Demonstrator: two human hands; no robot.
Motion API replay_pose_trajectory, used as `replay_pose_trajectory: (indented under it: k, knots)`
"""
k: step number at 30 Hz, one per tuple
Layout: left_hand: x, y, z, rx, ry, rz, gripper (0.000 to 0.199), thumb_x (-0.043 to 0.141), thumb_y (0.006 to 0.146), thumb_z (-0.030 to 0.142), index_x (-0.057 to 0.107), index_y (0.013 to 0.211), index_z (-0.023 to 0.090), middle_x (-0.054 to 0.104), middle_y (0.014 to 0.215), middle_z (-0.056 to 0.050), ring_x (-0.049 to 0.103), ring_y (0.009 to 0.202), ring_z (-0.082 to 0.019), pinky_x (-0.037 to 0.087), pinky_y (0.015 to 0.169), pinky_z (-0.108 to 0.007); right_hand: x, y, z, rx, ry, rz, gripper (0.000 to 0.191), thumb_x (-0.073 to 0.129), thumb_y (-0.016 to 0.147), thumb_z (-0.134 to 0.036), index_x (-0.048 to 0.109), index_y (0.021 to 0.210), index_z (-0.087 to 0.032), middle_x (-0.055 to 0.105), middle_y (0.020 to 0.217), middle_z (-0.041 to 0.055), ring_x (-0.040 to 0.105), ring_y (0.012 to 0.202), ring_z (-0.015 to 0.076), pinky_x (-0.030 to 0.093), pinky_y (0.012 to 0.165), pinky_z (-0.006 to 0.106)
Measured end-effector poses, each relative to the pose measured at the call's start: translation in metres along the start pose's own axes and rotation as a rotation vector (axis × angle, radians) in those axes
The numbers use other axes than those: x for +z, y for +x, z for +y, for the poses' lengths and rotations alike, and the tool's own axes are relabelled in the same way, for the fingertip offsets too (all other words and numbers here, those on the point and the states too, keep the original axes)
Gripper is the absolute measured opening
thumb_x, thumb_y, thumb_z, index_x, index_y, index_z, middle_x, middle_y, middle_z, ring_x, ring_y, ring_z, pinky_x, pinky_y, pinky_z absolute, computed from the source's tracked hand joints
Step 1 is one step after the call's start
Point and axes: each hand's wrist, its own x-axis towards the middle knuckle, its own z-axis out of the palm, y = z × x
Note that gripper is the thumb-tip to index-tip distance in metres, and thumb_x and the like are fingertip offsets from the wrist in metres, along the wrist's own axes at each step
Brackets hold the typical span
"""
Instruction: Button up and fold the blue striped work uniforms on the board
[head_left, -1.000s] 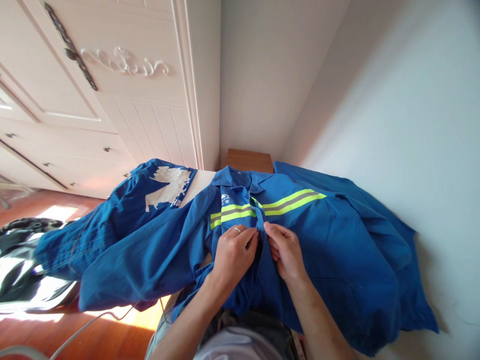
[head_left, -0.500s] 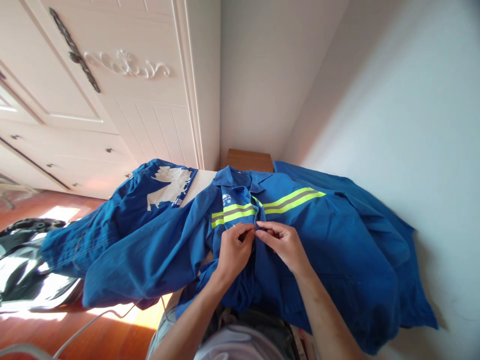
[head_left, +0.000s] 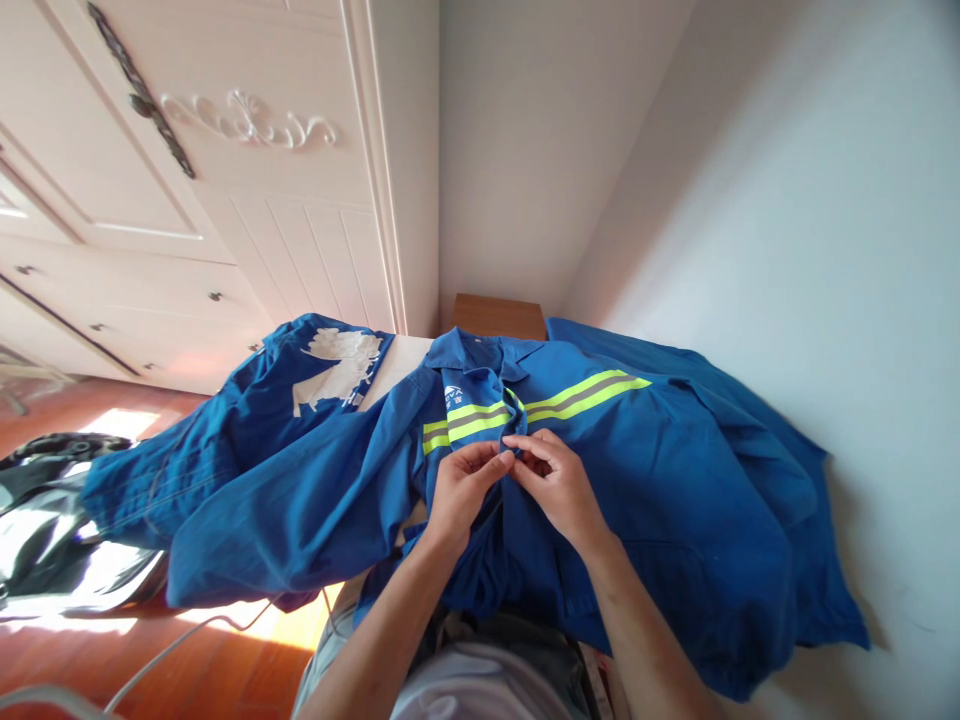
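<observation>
A blue jacket [head_left: 660, 480] with yellow-green and grey reflective stripes lies spread out, its collar pointing away from me. My left hand [head_left: 466, 485] pinches the front edge of the jacket just below the chest stripe. Close beside it, my right hand [head_left: 556, 482] grips the same front edge between thumb and fingers. The fingertips of both hands nearly meet there, and whatever small part of the placket lies between them is hidden. A white logo shows on the jacket above my left hand.
Another blue garment [head_left: 202, 450] with a whitish patch lies at the left. A white cabinet [head_left: 300, 240] stands behind it, and a pale wall [head_left: 825, 250] rises at the right. A brown wooden box [head_left: 499, 316] is at the back. A cable [head_left: 180, 640] crosses the wooden floor.
My fingers have shifted slightly on the front edge, with the right fingertips moving a little left and over it. Both hands keep their grip on the jacket.
</observation>
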Motion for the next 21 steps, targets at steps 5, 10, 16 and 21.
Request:
replay_pose_trajectory:
  k: [5,10,16,21]
  knots:
    - [-0.003,0.004,-0.008,-0.069,-0.115,0.026,0.032,0.089,0.060,0.037,0.079,0.082,0.015,0.070,0.070,-0.001,0.053,0.058,-0.008,0.039,0.058,-0.020,0.001,-0.001,-0.001,-0.032,-0.064,0.010,0.025,0.064,0.087,-0.025,0.072,0.111,-0.022,0.059,0.088,0.0033,0.058,0.073,0.0145,0.050,0.067,0.026]
    - [-0.005,0.007,-0.012,-0.127,-0.194,0.064,0.033,0.091,0.055,0.033,0.080,0.081,0.015,0.073,0.072,-0.003,0.060,0.064,-0.011,0.045,0.065,-0.022,-0.003,-0.001,-0.004,-0.071,-0.103,0.003,0.027,0.064,0.088,-0.027,0.070,0.114,-0.024,0.060,0.093,0.0046,0.061,0.075,0.0151,0.053,0.070,0.028]
    - [-0.008,0.009,-0.017,-0.135,-0.268,0.077,0.033,0.093,0.052,0.029,0.079,0.079,0.016,0.075,0.075,-0.004,0.065,0.070,-0.014,0.050,0.072,-0.025,-0.010,-0.003,-0.006,-0.022,-0.113,0.004,0.027,0.065,0.089,-0.031,0.071,0.114,-0.024,0.063,0.099,0.0061,0.064,0.080,0.0165,0.055,0.071,0.028]
    - [-0.011,0.011,-0.021,-0.134,-0.265,0.039,0.033,0.092,0.055,0.032,0.078,0.079,0.015,0.072,0.070,-0.003,0.064,0.068,-0.014,0.050,0.074,-0.026,-0.014,0.001,-0.004,-0.020,-0.142,-0.054,0.025,0.063,0.091,-0.034,0.074,0.111,-0.024,0.065,0.094,0.0055,0.064,0.078,0.0168,0.054,0.067,0.027]
